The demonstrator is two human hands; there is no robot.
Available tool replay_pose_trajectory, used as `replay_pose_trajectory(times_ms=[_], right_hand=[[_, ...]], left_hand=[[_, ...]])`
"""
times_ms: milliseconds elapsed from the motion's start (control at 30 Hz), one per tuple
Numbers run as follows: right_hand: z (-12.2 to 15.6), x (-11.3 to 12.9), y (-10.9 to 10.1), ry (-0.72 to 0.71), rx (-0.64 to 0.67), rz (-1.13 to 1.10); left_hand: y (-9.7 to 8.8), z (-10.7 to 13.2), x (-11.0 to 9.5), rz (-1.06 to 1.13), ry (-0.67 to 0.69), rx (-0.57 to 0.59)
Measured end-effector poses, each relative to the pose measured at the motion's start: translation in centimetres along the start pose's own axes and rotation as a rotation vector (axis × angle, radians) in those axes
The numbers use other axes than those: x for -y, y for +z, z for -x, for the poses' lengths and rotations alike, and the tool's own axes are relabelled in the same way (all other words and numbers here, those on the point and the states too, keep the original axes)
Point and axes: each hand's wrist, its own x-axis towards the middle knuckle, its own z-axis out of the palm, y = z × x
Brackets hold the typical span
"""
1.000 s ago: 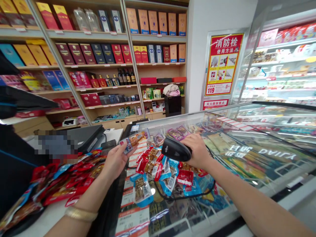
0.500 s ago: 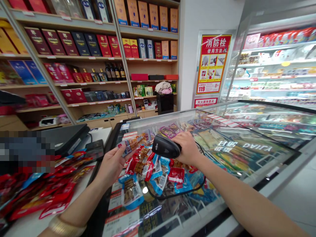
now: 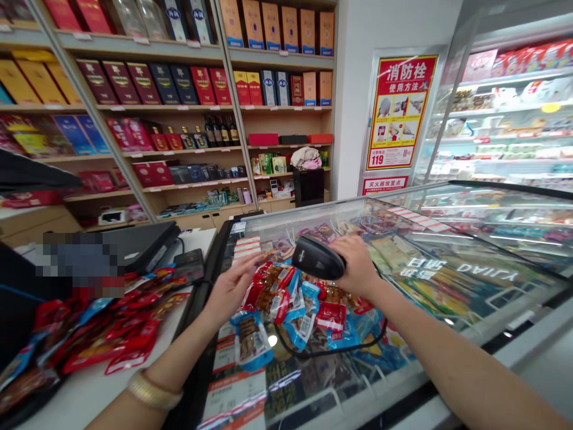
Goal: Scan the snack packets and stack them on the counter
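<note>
My right hand (image 3: 357,266) grips a black handheld barcode scanner (image 3: 317,258), held above the glass freezer top with its head pointing left. Left of the scanner, my left hand (image 3: 231,291) is turned back-up, fingers stretched together towards the pile. A small brownish snack packet (image 3: 267,257) shows at its fingertips, mostly hidden by the hand. Below both hands lies a pile of red and blue snack packets (image 3: 307,310) on the glass. One blue-edged packet (image 3: 251,340) sits at the near left of the pile. The scanner's black cable (image 3: 331,353) loops around the packets.
More red snack packets (image 3: 116,325) are heaped on the white counter (image 3: 85,388) at left, by a dark device (image 3: 190,266). The freezer's glass lid (image 3: 452,251) extends right. Shelves of boxed bottles (image 3: 172,83) stand behind, and a lit chiller (image 3: 514,119) is at right.
My left hand has rolled over, its back now upward, and the packet label that faced the scanner is out of sight. The view has swung slightly left; the right hand still holds the scanner.
</note>
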Motion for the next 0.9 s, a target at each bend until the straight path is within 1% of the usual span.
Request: replay_pose_trajectory(times_ms=[67, 133, 167, 200, 233, 267, 300, 367, 433, 500, 567, 600, 633, 700, 800, 833, 867, 900], right_hand=[[0.2, -0.2, 0.0, 0.006, 0.001, 0.016], [0.3, -0.5, 0.1, 0.008, 0.002, 0.016], [0.4, -0.6, 0.1, 0.004, -0.002, 0.014], [0.4, -0.7, 0.2, -0.002, -0.009, 0.014], [0.5, -0.8, 0.2, -0.009, -0.015, 0.018], [0.6, -0.9, 0.2, -0.013, -0.018, 0.023], [0.6, -1.1, 0.3, -0.013, -0.019, 0.029], [0.8, -1.4, 0.4, -0.006, -0.019, 0.04], [0.9, -1.7, 0.5, 0.004, -0.02, 0.048], [0.9, -1.9, 0.6, 0.005, -0.023, 0.053], [0.9, -2.0, 0.7, -0.005, -0.026, 0.056], [0.9, -2.0, 0.7, -0.01, -0.03, 0.058], [0.9, -2.0, 0.7, -0.014, -0.032, 0.061], [0.9, -2.0, 0.7, -0.011, -0.026, 0.065], [0.9, -2.0, 0.7, -0.001, -0.002, 0.066], [0.9, -2.0, 0.7, -0.001, 0.001, 0.066], [0.9, -2.0, 0.7, -0.002, 0.001, 0.065], [0.9, -2.0, 0.7, -0.004, 0.0, 0.064]], left_hand=[[0.0, 0.3, 0.4, -0.236, 0.09, 0.193], [0.1, 0.6, 0.6, -0.413, 0.147, 0.361], [0.1, 0.7, 0.6, -0.483, 0.17, 0.413], [0.1, 0.7, 0.5, -0.537, 0.194, 0.432], [-0.1, 0.7, 0.4, -0.573, 0.219, 0.41], [-0.4, 0.5, 0.1, -0.596, 0.24, 0.353], [-0.8, 0.3, -0.2, -0.609, 0.257, 0.266], [-2.5, -0.4, -0.9, -0.638, 0.266, 0.029], [-5.1, -0.9, -1.7, -0.703, 0.234, -0.241], [-8.2, -1.1, -2.3, -0.786, 0.184, -0.485], [-11.2, -1.0, -2.6, -0.816, 0.137, -0.664], [-12.5, -0.8, -2.7, -0.812, 0.113, -0.72], [-13.5, -0.6, -2.7, -0.815, 0.082, -0.749], [-15.0, -0.4, -2.5, -0.856, 0.022, -0.786], [-15.8, -0.2, -2.2, -0.928, -0.041, -0.834], [-15.9, -0.2, -2.1, -0.895, -0.052, -0.839], [-15.8, -0.1, -2.2, -0.797, -0.057, -0.809], [-15.7, -0.1, -2.3, -0.668, -0.057, -0.755]])
